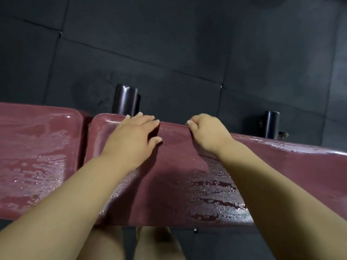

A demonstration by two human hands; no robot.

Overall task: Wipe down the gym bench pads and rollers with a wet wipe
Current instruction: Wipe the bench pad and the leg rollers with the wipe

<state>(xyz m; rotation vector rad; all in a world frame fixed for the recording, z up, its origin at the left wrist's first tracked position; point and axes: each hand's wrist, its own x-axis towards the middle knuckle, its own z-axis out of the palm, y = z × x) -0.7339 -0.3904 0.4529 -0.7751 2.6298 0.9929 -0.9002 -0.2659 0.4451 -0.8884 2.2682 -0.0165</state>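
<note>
Two wet, streaked maroon bench pads lie across the view: a short pad (37, 147) on the left and a long pad (178, 184) beside it, with a narrow gap between them. My left hand (133, 139) rests flat on the long pad near its far left corner, fingers straight and reaching the far edge. My right hand (206, 134) sits at the far edge further right, its fingers curled down over that edge. No wipe shows in either hand; whatever is under the right fingers is hidden.
Two black cylinders stand behind the bench, one (124, 99) just past my left hand and one (272, 124) at the right. Dark rubber floor tiles (169, 44) fill the background. My bare knees (150, 244) are below the bench's near edge.
</note>
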